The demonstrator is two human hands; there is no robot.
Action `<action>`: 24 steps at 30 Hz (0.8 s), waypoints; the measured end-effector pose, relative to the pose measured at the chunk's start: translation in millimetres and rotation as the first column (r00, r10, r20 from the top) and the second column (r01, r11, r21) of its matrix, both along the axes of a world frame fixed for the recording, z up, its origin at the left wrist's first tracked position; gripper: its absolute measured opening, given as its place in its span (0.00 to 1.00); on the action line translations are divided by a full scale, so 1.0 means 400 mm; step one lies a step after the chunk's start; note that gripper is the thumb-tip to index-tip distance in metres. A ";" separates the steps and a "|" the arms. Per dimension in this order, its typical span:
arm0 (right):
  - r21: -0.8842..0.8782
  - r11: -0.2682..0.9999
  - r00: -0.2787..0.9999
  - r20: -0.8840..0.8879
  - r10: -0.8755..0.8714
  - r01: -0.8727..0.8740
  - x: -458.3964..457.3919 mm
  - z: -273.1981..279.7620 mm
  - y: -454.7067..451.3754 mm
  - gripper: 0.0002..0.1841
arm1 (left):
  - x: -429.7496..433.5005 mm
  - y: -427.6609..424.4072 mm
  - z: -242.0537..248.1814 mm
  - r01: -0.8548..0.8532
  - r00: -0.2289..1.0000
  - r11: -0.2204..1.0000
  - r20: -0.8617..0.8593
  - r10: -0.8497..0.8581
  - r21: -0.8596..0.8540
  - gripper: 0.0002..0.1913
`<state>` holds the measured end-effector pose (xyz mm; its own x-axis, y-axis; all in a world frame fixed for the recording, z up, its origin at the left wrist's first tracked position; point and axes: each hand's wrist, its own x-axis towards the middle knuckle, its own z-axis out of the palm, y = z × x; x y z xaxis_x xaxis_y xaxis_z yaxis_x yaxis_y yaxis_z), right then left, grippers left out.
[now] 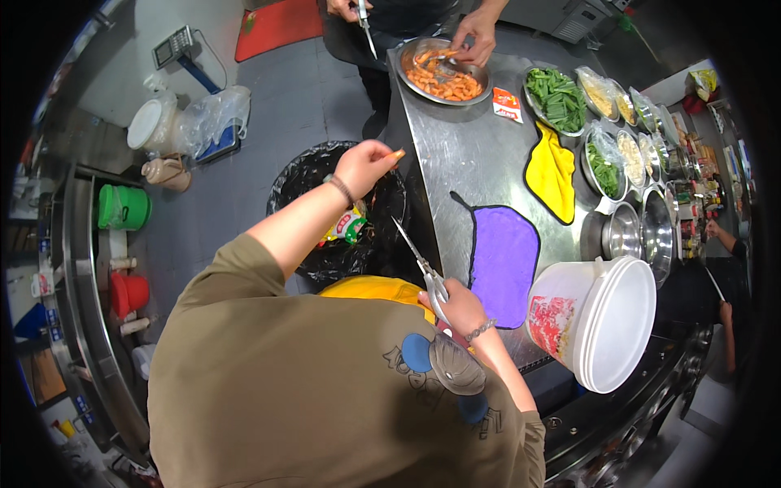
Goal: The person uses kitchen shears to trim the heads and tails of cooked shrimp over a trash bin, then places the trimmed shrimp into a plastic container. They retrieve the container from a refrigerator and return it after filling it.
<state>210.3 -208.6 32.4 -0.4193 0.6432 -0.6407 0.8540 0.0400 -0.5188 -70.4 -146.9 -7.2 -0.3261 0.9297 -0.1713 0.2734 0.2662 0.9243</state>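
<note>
Above a bin lined with a black plastic bag (291, 177), my left hand (365, 168) pinches a small orange piece of food (398, 154), probably a shrimp; most of it is hidden by my fingers. My right hand (465, 306) grips metal scissors (422, 261) near the table's edge, blades pointing up and left toward the bin. A colourful food packet (348, 227) lies in the bin. At the far end of the steel table (439, 149) stands a steel bowl (407, 85) of orange shrimp (454, 88).
A co-worker's hand (477, 36) reaches into the shrimp bowl; their other hand holds scissors (367, 27). Purple (505, 262) and yellow (551, 174) cloths, a red-white packet (506, 105), a white bucket (619, 323), cut greens (555, 97) and several steel bowls occupy the table. Another person's arm shows far right.
</note>
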 end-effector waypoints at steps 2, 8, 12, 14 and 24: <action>-0.070 0.996 0.998 -0.020 -0.065 0.064 0.006 -0.010 0.008 0.30 | 0.012 0.109 0.014 0.036 0.994 0.995 -0.103 -0.026 0.095 0.11; -0.141 0.976 0.986 0.013 -0.165 0.165 0.018 -0.023 0.039 0.27 | 0.051 0.395 0.007 0.030 0.939 0.978 -0.340 0.043 0.206 0.12; -0.108 0.986 0.991 -0.031 -0.130 0.126 0.026 -0.015 0.068 0.25 | 0.064 0.502 -0.019 0.049 0.883 0.984 -0.467 0.038 0.173 0.12; -0.096 0.989 0.990 -0.071 -0.118 0.111 0.034 -0.018 0.079 0.25 | 0.052 0.538 -0.031 0.097 0.849 0.985 -0.528 -0.008 0.140 0.11; -0.114 0.984 0.977 -0.145 -0.154 0.138 0.087 -0.093 0.089 0.26 | -0.076 0.683 0.010 0.100 0.487 0.906 -0.774 -0.404 -0.411 0.13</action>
